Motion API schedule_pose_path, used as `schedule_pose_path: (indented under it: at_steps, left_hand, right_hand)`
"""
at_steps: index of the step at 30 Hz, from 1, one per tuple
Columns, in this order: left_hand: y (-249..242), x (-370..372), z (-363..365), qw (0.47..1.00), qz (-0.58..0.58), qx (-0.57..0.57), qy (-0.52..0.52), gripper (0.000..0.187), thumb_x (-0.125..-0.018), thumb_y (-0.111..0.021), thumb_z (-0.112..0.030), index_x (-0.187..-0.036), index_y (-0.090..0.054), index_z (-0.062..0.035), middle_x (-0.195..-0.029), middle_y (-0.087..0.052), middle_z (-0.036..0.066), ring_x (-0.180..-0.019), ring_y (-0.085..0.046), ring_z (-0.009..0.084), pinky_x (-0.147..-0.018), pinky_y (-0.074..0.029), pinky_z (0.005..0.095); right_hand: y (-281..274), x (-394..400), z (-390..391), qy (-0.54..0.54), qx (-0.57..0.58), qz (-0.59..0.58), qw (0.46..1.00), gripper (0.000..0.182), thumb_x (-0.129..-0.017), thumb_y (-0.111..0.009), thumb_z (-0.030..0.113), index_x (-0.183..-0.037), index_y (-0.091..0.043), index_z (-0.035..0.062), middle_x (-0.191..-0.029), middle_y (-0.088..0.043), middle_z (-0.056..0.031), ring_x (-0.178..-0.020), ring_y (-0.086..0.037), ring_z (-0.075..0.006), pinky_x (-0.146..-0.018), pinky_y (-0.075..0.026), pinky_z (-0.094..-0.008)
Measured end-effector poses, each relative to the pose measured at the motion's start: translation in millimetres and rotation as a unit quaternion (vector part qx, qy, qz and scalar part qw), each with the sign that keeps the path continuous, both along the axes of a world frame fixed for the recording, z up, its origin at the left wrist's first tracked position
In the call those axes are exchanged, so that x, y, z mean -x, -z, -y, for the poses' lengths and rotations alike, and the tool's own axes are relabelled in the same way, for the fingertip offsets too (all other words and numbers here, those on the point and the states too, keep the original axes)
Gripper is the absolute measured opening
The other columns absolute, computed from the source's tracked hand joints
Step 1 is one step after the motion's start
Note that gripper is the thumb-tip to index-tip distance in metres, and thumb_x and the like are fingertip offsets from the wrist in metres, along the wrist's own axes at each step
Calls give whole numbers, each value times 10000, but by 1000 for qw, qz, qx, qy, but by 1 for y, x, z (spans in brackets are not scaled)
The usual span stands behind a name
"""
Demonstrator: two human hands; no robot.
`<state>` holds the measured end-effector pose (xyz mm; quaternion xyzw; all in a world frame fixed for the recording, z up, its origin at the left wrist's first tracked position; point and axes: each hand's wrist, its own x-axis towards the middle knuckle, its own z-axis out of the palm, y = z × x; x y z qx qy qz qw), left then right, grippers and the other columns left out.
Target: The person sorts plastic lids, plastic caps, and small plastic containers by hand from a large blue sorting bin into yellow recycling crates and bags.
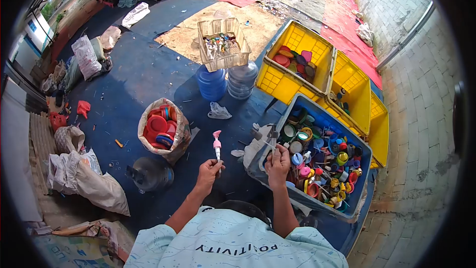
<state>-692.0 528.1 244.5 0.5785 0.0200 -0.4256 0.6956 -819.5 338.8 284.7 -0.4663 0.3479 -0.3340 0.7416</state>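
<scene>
My left hand (210, 169) is closed around the white lower part of a pink pump dispenser top (216, 144), which it holds upright with the pink head upward. At the left edge of the large blue-grey crate, my right hand (277, 165) is closed, its fingers pinched together. A thin pale piece (272, 141) sticks up from those fingers, too small to name. Mixed plastic caps and pump tops (317, 168) of many colours fill the crate (360, 188) beside that hand.
Yellow crates (292, 82) stand behind the blue-grey one, along a block wall (411, 119). A sack (181, 146) of red lids is at left front, near a clear water jug (151, 173). Ahead, a cream basket (238, 62) rests on two large bottles (212, 83).
</scene>
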Motion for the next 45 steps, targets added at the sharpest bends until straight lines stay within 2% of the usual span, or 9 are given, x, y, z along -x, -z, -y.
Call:
schedule_pose_path:
  at_steps: [8, 17, 23, 30, 31, 32, 34, 41, 45]
  left_hand:
    - [-10, -124, -61, 999, 12, 17, -47, 134, -906, -646, -220, -950, -615, -97, -784, -634, -20, -601, -514, 19, -564, -414, 170]
    - [24, -150, -54, 993, -65, 26, -99, 147, -909, -637, -219, -960, -636, -82, -778, -638, -17, -608, -522, 35, -563, -421, 197]
    - [43, -205, -10, 990, -92, 15, -108, 156, -911, -634, -233, -970, -641, -88, -798, -638, -20, -626, -525, 32, -572, -422, 197]
    - [47, -323, 87, 996, -72, -19, -55, 142, -906, -642, -236, -949, -620, -103, -781, -620, -31, -634, -554, 51, -578, -453, 218]
    - [48, -342, 103, 997, -62, -27, -30, 140, -907, -641, -235, -961, -616, -108, -780, -616, -35, -641, -563, 49, -580, -462, 217]
    - [51, -356, 116, 998, -59, -37, -1, 140, -909, -640, -234, -972, -612, -113, -779, -612, -40, -648, -572, 46, -583, -471, 216]
    - [39, -384, 146, 998, -49, -32, -5, 153, -894, -658, -244, -908, -611, -99, -772, -611, -29, -636, -555, 57, -568, -447, 220]
    - [65, -458, 228, 992, -123, -11, 5, 146, -875, -684, -238, -906, -614, -114, -728, -588, -50, -611, -541, 56, -559, -433, 227]
    - [93, -495, 263, 985, -169, -32, 28, 132, -864, -697, -219, -913, -623, -121, -752, -605, -52, -615, -547, 61, -560, -438, 243]
  right_hand:
    - [3, -101, -54, -97, -237, 33, 966, 201, -1007, -461, 218, -1025, -540, 34, -709, -523, -2, -494, -394, -45, -443, -321, -208]
    - [34, -200, -61, -143, -274, -46, 950, 253, -1023, -413, 245, -971, -555, 42, -630, -471, 21, -467, -378, -55, -416, -318, -219]
    - [70, -271, -24, -151, -245, -64, 955, 253, -1022, -414, 246, -987, -564, 45, -635, -475, 26, -462, -391, -54, -412, -324, -217]
    - [89, -358, 69, -122, -44, -186, 974, 269, -1011, -443, 294, -938, -559, 63, -608, -489, 20, -449, -416, -49, -405, -335, -213]
    - [93, -369, 83, -97, 43, -209, 972, 294, -1014, -436, 293, -902, -565, 55, -597, -489, 18, -473, -431, -43, -419, -339, -203]
    - [97, -376, 98, -82, 91, -225, 967, 347, -1011, -433, 279, -860, -594, 11, -602, -537, -7, -503, -482, -75, -467, -367, -250]
    - [96, -391, 125, -63, 125, -257, 956, 349, -1009, -436, 278, -865, -601, 7, -589, -536, -8, -504, -479, -80, -481, -373, -261]
    - [112, -443, 187, -50, 0, -290, 956, 339, -1003, -445, 285, -896, -615, 13, -600, -558, -17, -496, -477, -68, -456, -356, -243]
    - [130, -491, 212, -64, 31, -345, 936, 357, -1003, -433, 308, -912, -615, 15, -611, -586, -20, -488, -461, -69, -454, -350, -249]
